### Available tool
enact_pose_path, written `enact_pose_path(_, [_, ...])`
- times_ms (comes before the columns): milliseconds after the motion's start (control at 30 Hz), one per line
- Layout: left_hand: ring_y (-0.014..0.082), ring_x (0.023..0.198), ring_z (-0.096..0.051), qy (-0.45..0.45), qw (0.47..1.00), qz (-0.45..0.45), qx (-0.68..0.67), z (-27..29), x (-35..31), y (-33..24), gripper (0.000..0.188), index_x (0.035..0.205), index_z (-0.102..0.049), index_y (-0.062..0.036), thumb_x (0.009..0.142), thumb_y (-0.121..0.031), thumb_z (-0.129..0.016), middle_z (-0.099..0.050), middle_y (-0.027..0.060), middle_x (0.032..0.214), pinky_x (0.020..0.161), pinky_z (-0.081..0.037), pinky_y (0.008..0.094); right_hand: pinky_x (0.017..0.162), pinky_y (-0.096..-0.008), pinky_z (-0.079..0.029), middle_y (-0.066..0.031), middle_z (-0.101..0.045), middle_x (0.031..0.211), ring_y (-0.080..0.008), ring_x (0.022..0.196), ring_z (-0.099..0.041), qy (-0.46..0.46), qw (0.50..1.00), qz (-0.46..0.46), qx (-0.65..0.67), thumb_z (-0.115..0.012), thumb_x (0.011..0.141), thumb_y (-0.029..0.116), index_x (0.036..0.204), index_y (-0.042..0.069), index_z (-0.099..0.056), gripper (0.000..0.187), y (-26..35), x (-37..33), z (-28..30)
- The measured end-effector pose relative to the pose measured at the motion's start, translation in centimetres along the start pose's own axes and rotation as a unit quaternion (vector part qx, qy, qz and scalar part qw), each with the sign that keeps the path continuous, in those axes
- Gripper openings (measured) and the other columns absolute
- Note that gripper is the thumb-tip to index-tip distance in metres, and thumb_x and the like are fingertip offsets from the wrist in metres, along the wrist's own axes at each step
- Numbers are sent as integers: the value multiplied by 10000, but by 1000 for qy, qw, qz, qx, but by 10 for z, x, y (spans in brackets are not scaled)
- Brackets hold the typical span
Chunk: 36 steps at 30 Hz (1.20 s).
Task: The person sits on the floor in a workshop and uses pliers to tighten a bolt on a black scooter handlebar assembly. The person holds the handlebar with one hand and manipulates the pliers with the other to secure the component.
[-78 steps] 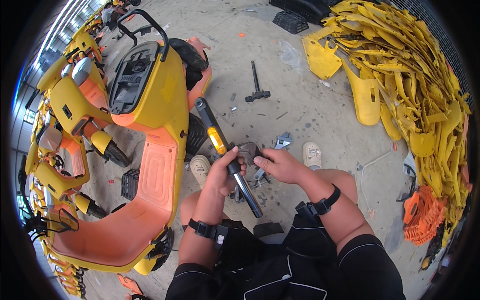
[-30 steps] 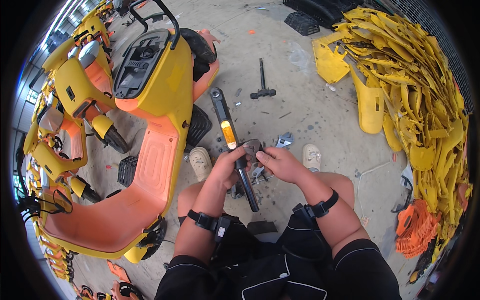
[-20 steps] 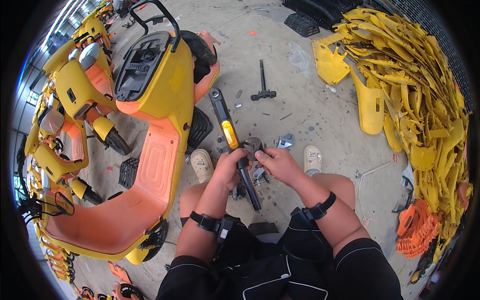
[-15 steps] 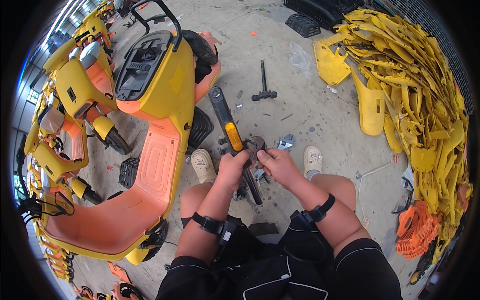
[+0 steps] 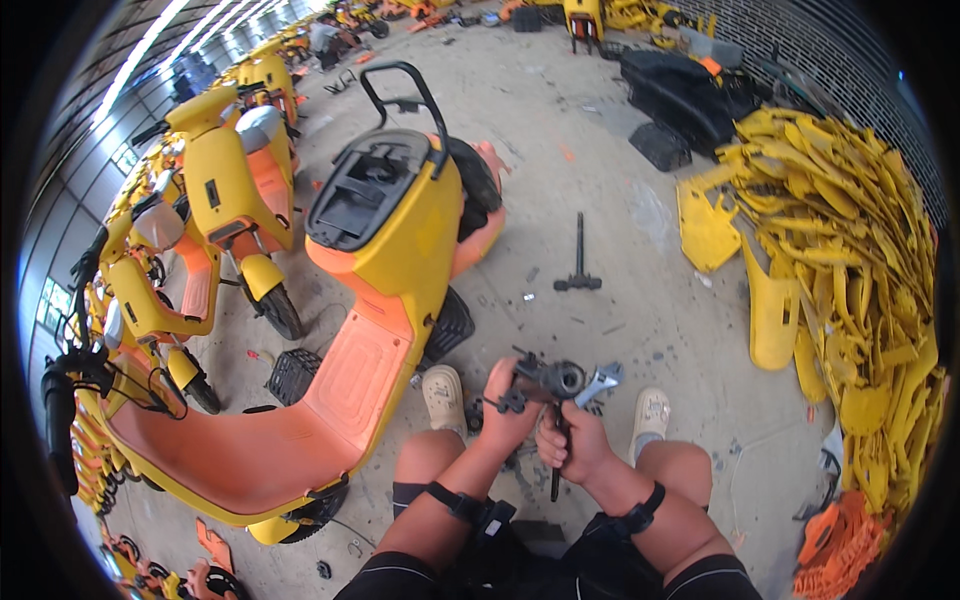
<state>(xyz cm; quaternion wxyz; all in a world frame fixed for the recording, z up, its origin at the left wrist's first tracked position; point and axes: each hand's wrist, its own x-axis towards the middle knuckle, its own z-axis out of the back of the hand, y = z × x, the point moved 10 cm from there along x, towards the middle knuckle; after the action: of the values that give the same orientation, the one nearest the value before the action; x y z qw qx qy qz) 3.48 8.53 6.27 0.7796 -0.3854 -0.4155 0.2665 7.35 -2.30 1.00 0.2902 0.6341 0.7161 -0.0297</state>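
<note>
Between my hands is a dark metal tubular part (image 5: 545,380), its round hollow end turned up toward me. My left hand (image 5: 508,405) is closed around its left side, and small black fittings stick out beside the fingers. My right hand (image 5: 578,445) is wrapped around a thin dark rod (image 5: 556,482) whose lower end shows below the fist. Whether rod and tubular part are joined is hidden by the hands. Just beyond my right hand, a silver adjustable wrench (image 5: 601,382) appears to lie on the floor.
A yellow and orange scooter body (image 5: 385,310) stands at my left, with more scooters (image 5: 225,185) behind it. A black T-shaped metal part (image 5: 578,270) lies ahead on the concrete. Yellow panels (image 5: 840,260) are heaped at right, near orange pieces (image 5: 840,550). A black crate (image 5: 293,375) sits by the scooter.
The view has tilted upward. The long black bar with an orange reflector, earlier lengthwise in my left hand, no longer shows that way. My right hand has gone from pinching a greyish part to gripping a rod.
</note>
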Motion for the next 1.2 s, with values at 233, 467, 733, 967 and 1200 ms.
enact_pose_path(233, [136, 786, -632, -43, 980, 168, -103, 0, -18, 34, 307, 1015, -608, -29, 837, -160, -821, -678, 53, 870, 705, -523, 299, 430, -302, -336, -9, -390, 554, -154, 430, -375, 4, 999, -19, -28, -328, 1047, 554, 811, 84, -527, 563, 3, 1, -4])
enact_pose_path(467, [141, 716, -634, -77, 976, 196, -56, 3, -19, 27, 322, 961, -637, -18, 819, -226, -838, -683, 62, 797, 657, -522, 312, 432, -307, -336, -14, -404, 559, -161, 432, -379, -1, 999, -45, -18, -344, 1041, 559, 814, 78, -532, 564, -4, -3, -4])
enact_pose_path(733, [131, 672, -624, -80, 936, 323, -116, 0, -25, 30, 330, 909, -625, -6, 849, -267, -818, -654, 45, 749, 604, -510, 302, 494, -299, -386, -22, -464, 635, -161, 507, -443, 30, 998, -13, -60, -342, 1063, 501, 939, 61, -542, 500, -2, 1, -1])
enact_pose_path(967, [116, 664, -585, -109, 887, 434, -112, 7, -42, 57, 492, 807, -676, -16, 900, -497, -717, -655, 31, 737, 631, -486, 290, 493, -292, -386, -21, -497, 665, -151, 517, -458, -15, 993, 6, -118, -370, 1078, 421, 965, 55, -561, 428, -1, 2, 5])
enact_pose_path(1200, [173, 700, -587, -98, 791, 431, -422, -4, -26, 67, 302, 913, -616, -32, 939, -319, -706, -604, 52, 782, 633, -471, 303, 476, -263, -382, 4, -506, 643, -96, 512, -466, -87, 940, 55, -325, -450, 1061, 409, 943, 35, -599, 420, 23, 3, 25])
